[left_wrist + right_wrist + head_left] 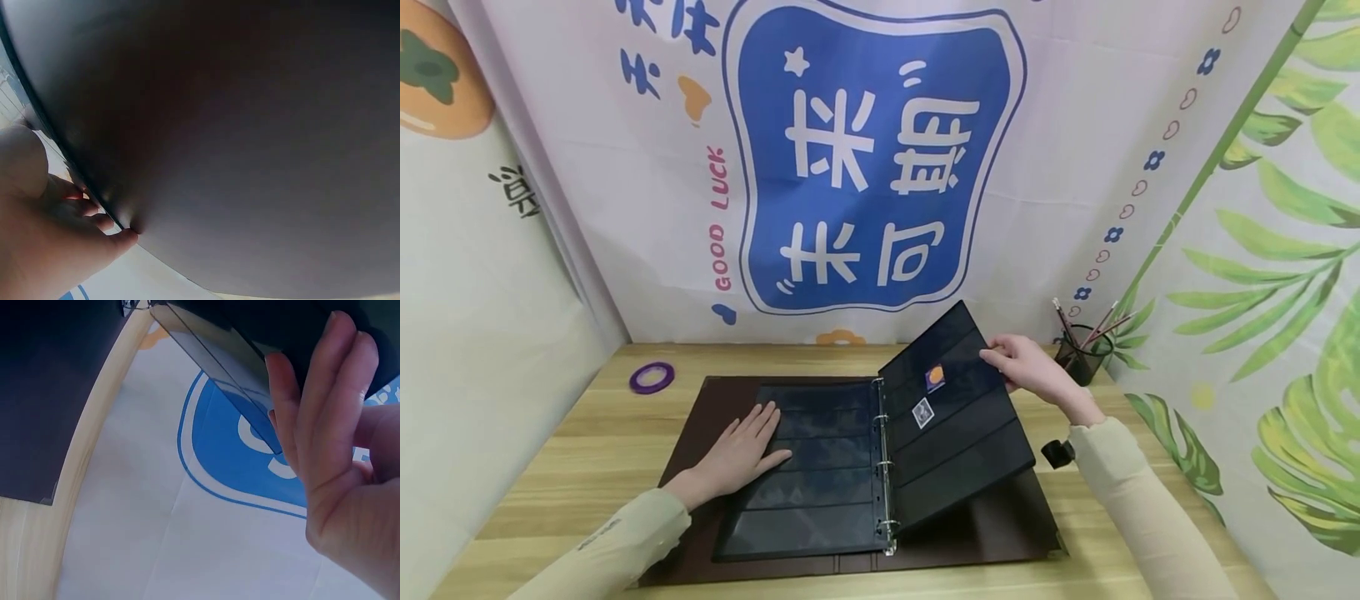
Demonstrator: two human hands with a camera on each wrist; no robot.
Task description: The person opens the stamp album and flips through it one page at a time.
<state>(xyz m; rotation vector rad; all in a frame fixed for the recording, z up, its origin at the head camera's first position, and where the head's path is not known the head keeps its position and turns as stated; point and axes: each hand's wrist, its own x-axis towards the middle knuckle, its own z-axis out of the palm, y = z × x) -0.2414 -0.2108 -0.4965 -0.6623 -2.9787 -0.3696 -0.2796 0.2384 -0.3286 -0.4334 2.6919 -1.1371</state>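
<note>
A brown ring-bound stamp album (685, 450) lies spread on the table, with black pocket pages (831, 458) on its left side. My left hand (741, 450) rests flat on the left page's outer edge, fingers straight. My right hand (1026, 367) pinches the outer edge of a black page (955, 454), holding it tilted up from the right cover. That page carries a purple-and-orange stamp (935, 377) and a grey-and-white stamp (923, 412). In the right wrist view, fingers (331, 394) lie against a dark page. The left wrist view shows a thumb touching a broad dark sheet's edge (125, 234).
A roll of purple tape (652, 377) lies at the table's back left. Behind my right hand stands a black mesh pencil cup (1082, 354) with several pencils. A printed cloth (670, 183) hangs behind the wooden table (550, 467), and a leaf-patterned one (1262, 275) at the right.
</note>
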